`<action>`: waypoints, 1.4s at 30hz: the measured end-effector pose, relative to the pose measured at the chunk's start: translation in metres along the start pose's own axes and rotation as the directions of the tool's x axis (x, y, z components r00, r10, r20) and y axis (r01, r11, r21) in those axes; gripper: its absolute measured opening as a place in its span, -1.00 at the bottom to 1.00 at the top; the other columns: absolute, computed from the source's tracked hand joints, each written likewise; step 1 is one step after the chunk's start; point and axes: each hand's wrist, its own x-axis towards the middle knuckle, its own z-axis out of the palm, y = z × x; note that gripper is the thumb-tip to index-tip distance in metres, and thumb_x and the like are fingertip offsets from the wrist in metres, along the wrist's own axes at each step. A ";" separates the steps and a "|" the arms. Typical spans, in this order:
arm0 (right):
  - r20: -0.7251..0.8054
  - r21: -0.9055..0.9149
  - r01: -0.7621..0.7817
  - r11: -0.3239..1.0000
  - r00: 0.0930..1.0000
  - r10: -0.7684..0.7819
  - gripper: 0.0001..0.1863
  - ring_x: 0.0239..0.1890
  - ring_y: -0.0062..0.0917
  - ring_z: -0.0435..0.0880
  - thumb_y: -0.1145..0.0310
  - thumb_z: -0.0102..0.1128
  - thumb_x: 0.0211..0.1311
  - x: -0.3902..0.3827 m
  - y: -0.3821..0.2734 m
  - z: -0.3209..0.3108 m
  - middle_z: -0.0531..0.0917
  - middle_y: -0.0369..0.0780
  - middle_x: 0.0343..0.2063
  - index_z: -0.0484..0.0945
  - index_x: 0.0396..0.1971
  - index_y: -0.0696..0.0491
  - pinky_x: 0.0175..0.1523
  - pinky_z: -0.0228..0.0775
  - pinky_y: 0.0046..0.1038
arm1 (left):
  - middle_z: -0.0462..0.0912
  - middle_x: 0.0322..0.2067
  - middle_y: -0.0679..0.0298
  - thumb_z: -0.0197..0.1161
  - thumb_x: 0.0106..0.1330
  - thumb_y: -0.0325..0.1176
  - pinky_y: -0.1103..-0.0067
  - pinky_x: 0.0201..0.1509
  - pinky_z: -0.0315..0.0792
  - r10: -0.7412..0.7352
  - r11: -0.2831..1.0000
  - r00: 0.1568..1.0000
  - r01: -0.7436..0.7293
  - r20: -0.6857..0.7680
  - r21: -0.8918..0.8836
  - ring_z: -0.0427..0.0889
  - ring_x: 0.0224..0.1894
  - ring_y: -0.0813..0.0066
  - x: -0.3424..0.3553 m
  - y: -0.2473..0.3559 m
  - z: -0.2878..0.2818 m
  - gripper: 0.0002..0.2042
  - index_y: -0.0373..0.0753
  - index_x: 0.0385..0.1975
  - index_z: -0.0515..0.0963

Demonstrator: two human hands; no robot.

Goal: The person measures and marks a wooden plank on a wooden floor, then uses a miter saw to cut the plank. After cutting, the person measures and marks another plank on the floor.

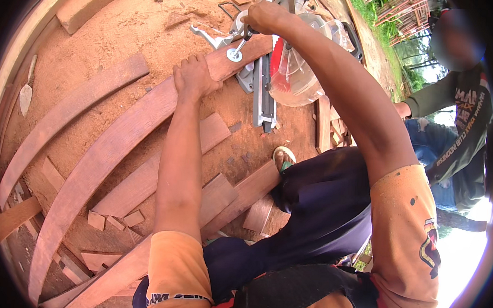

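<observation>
Got the left grip (pixel 196 79) mostly closed over the far edge of a long curved board (pixel 117 133) at 11 o'clock. Got the right grip (pixel 264 17) folded round the top of the clamp (pixel 240 45) at 12, can't tell how tight. Can trace that board from 8 up to 12, under the clamp, right up to the miter saw (pixel 304 69).

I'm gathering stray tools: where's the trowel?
In the head view, the trowel lies at the far left, left of the shorter curved plank.
</observation>
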 end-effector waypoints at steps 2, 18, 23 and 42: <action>0.018 0.072 0.060 0.996 0.998 -0.062 -0.71 -0.13 -0.04 0.75 0.19 0.28 0.28 -0.001 0.012 -0.007 0.75 0.01 -0.35 0.69 -0.31 0.15 0.03 0.57 -0.09 | 0.62 0.12 0.09 0.57 -0.09 0.19 0.11 0.26 0.41 -0.002 1.000 1.000 0.003 0.017 -0.002 0.57 0.22 0.13 0.002 0.003 0.000 -0.11 -0.29 0.19 0.46; 0.207 0.114 0.149 0.982 0.963 -0.170 -0.66 -0.12 -0.05 0.77 0.24 0.09 0.29 0.021 0.011 -0.014 0.78 0.03 -0.24 0.73 -0.24 0.20 0.00 0.60 -0.09 | 0.60 0.15 0.09 0.57 -0.08 0.19 0.10 0.27 0.40 -0.033 0.999 0.999 0.032 0.024 0.020 0.57 0.23 0.17 0.003 -0.007 0.001 -0.11 -0.28 0.20 0.47; 0.153 -0.062 0.340 0.938 0.932 -0.328 -0.53 -0.12 -0.02 0.76 0.08 0.02 0.33 0.016 0.034 0.004 0.77 0.08 -0.24 0.79 -0.30 0.16 0.00 0.59 -0.08 | 0.62 0.12 0.02 0.55 -0.09 0.20 0.12 0.22 0.44 0.005 0.999 1.000 -0.006 0.024 0.051 0.59 0.21 0.11 0.007 0.007 0.004 -0.11 -0.30 0.19 0.46; 0.108 0.043 0.382 0.923 0.917 -0.385 -0.61 -0.11 -0.04 0.76 0.12 0.13 0.33 -0.014 0.040 -0.020 0.77 0.05 -0.29 0.77 -0.23 0.12 -0.01 0.60 -0.10 | 0.64 0.08 0.02 0.59 -0.13 0.21 0.09 0.22 0.44 0.003 1.000 1.000 -0.003 0.010 0.029 0.60 0.20 0.11 0.005 0.002 0.004 -0.09 -0.30 0.16 0.47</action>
